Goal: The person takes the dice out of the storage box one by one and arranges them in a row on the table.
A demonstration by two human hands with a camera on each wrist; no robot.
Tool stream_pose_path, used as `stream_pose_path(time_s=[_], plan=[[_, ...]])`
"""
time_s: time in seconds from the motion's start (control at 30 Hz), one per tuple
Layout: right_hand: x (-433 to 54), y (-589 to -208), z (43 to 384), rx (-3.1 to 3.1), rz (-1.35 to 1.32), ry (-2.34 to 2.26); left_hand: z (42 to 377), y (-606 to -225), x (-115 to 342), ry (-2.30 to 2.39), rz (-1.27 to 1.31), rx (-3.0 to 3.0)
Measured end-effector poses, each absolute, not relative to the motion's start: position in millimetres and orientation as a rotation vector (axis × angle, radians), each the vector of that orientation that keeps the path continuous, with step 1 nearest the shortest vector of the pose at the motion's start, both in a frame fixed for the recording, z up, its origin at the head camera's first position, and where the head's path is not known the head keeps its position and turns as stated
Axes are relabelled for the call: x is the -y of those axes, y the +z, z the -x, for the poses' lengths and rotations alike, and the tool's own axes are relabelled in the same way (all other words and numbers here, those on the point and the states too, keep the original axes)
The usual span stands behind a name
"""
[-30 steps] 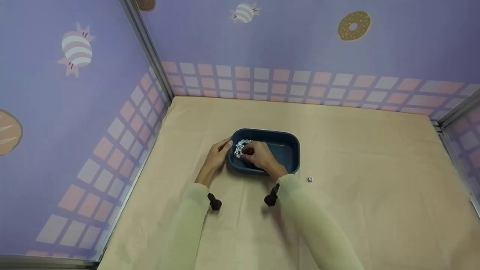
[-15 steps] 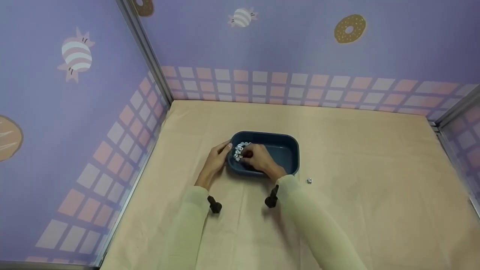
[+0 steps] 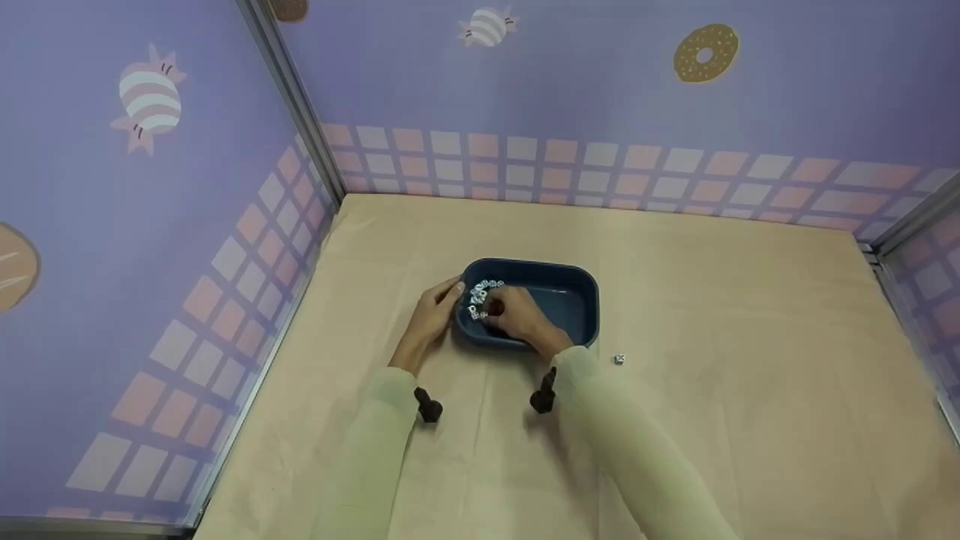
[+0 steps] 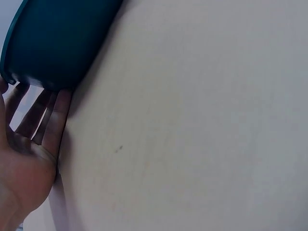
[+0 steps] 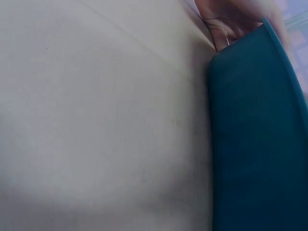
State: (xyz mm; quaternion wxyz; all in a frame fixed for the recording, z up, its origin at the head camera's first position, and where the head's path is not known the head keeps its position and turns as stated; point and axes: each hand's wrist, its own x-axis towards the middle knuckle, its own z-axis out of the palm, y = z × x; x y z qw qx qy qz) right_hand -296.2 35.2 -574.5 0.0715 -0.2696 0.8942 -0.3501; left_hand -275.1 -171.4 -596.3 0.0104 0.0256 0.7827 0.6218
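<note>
A dark blue plastic tub point(image 3: 562, 300) stands on the cloth-covered table. Its left end is held by my left hand point(image 3: 431, 315), thumb on the rim and fingers along the outer wall. In the left wrist view the fingers point(image 4: 57, 118) reach the tub's wall point(image 4: 62, 43). My right hand point(image 3: 520, 311) is down inside the tub, fingers bent, beside several small white dice point(image 3: 478, 294) at the left end. Whether a die is between its fingertips cannot be told. The right wrist view shows the tub's outside point(image 5: 255, 130) and part of the left hand point(image 5: 236, 17), not the right hand.
A single die point(image 3: 619, 359) lies on the beige cloth point(image 3: 750, 337) right of the tub. Purple printed panels point(image 3: 600, 82) stand behind and at the sides. A dark camera mount point(image 3: 543, 394) sits on each wrist.
The right hand's fingers have shifted slightly among the dice, and a die now shows near the thumb tip. The left hand and the tub stay in place; the head view bobs a little.
</note>
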Motion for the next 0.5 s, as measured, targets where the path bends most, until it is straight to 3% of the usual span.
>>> stream_pose_path(time_s=[0.5], plan=[[-73.1,-538.3,290.1,-2.703,0.78,-1.175,280.0,-596.2,171.4,2.001,-0.113,-2.407]])
